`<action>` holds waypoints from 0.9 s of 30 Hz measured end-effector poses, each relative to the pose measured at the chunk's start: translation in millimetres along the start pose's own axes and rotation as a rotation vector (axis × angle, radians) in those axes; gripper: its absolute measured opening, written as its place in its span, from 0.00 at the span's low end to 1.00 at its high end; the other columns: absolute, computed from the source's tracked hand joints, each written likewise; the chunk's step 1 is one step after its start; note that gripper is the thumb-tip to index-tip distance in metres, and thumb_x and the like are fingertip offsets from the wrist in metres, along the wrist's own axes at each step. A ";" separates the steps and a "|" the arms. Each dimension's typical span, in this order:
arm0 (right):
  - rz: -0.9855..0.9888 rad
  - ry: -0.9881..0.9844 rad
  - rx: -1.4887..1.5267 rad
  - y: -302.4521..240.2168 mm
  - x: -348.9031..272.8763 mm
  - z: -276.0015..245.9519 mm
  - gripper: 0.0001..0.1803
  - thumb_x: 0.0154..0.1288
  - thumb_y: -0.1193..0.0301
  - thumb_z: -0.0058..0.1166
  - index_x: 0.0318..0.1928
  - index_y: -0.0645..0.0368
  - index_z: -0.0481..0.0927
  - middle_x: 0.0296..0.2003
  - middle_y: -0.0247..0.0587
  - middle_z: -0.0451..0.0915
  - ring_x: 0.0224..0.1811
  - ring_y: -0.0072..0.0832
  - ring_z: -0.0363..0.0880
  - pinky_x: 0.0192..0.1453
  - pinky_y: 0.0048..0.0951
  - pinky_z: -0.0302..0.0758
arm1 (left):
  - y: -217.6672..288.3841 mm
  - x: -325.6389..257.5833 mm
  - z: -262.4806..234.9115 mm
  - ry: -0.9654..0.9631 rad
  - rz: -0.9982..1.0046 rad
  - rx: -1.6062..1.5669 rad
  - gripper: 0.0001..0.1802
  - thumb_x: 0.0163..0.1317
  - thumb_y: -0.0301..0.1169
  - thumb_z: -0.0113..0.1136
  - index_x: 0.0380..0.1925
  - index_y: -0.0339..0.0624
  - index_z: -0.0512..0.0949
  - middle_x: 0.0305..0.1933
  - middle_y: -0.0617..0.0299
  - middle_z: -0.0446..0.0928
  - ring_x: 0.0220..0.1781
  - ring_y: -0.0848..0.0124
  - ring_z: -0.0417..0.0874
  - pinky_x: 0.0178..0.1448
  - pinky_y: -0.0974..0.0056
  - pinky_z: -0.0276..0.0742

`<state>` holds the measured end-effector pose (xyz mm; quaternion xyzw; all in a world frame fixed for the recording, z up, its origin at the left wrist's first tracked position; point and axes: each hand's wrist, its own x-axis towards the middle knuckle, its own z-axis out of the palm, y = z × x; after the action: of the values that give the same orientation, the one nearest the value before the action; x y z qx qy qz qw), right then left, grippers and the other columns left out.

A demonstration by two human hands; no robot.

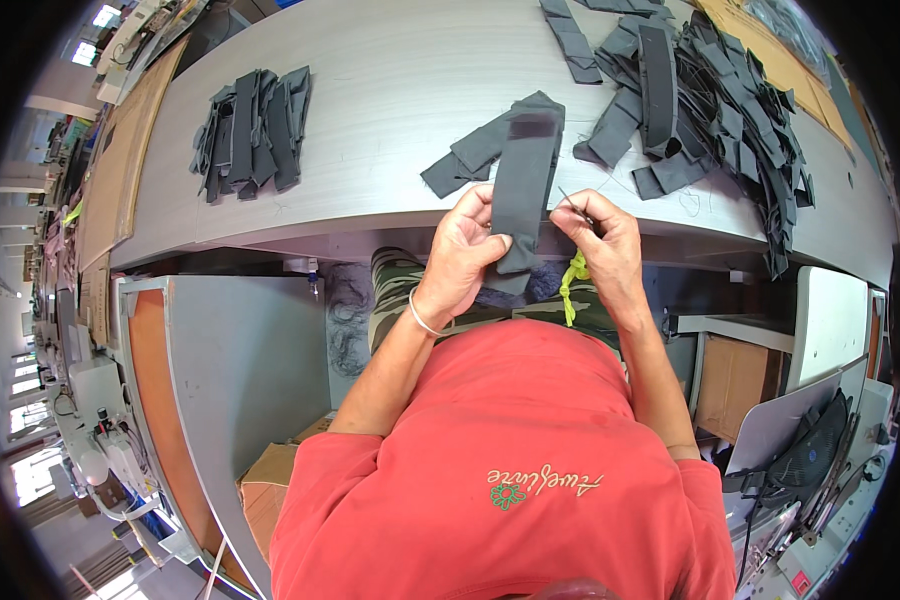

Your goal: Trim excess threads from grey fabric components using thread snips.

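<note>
My left hand (462, 245) is closed on a dark grey fabric strip (526, 180), thumb over its lower end. The strip stands up over the table's front edge, and a darker patch shows near its top. Behind it, another folded grey length (475, 150) lies on the table. My right hand (605, 240) pinches a thin pointed metal tool (567, 197) just right of the strip, apart from it. Fingers hide most of the tool, so its exact kind is unclear. A knotted yellow-green ribbon (573, 275) hangs below that hand.
A stack of grey strips (253, 130) lies at the left on the pale table (370, 110). A larger tangled pile of grey strips (735, 100) covers the right side, some hanging over the front edge. Loose threads lie nearby. A grey cabinet (250, 350) stands at the left below.
</note>
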<state>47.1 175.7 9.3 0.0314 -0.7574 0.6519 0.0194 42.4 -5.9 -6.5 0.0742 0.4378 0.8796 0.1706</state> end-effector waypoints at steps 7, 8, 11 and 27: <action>-0.011 0.055 0.038 2.0 -2.8 -3.9 0.07 0.61 0.73 0.59 0.29 0.63 0.77 0.20 0.23 0.70 0.26 0.11 0.61 0.30 0.17 0.61 | 3.6 2.4 1.8 -0.029 -0.114 -0.192 0.25 0.55 0.15 0.52 0.56 0.38 0.66 0.51 0.61 0.74 0.51 0.77 0.76 0.52 0.71 0.75; -0.012 0.056 0.038 1.2 -2.5 -3.3 0.07 0.61 0.73 0.59 0.29 0.63 0.77 0.20 0.23 0.70 0.26 0.11 0.61 0.30 0.17 0.61 | 2.6 4.0 -0.2 -0.009 -0.148 -0.224 0.25 0.55 0.15 0.55 0.55 0.39 0.67 0.51 0.61 0.74 0.50 0.77 0.77 0.52 0.70 0.75; -0.039 0.061 0.058 -3.6 -1.6 -0.3 0.07 0.61 0.74 0.59 0.29 0.63 0.77 0.21 0.23 0.71 0.27 0.11 0.61 0.31 0.17 0.61 | 4.3 5.0 0.1 -0.005 -0.186 -0.219 0.27 0.54 0.16 0.60 0.55 0.39 0.67 0.52 0.60 0.74 0.50 0.76 0.77 0.54 0.69 0.76; -0.055 0.135 -0.133 -21.0 -9.0 -3.9 0.17 0.58 0.70 0.63 0.49 0.56 0.80 0.30 0.34 0.79 0.33 0.21 0.76 0.42 0.22 0.73 | -9.0 6.1 -9.8 0.103 0.108 -0.090 0.15 0.50 0.06 0.51 0.20 0.41 0.70 0.48 0.44 0.77 0.52 0.59 0.80 0.53 0.60 0.81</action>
<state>57.5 176.6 30.0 0.0066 -0.7948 0.6000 0.0904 36.1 -6.0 -19.7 0.0448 0.4011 0.9091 0.1033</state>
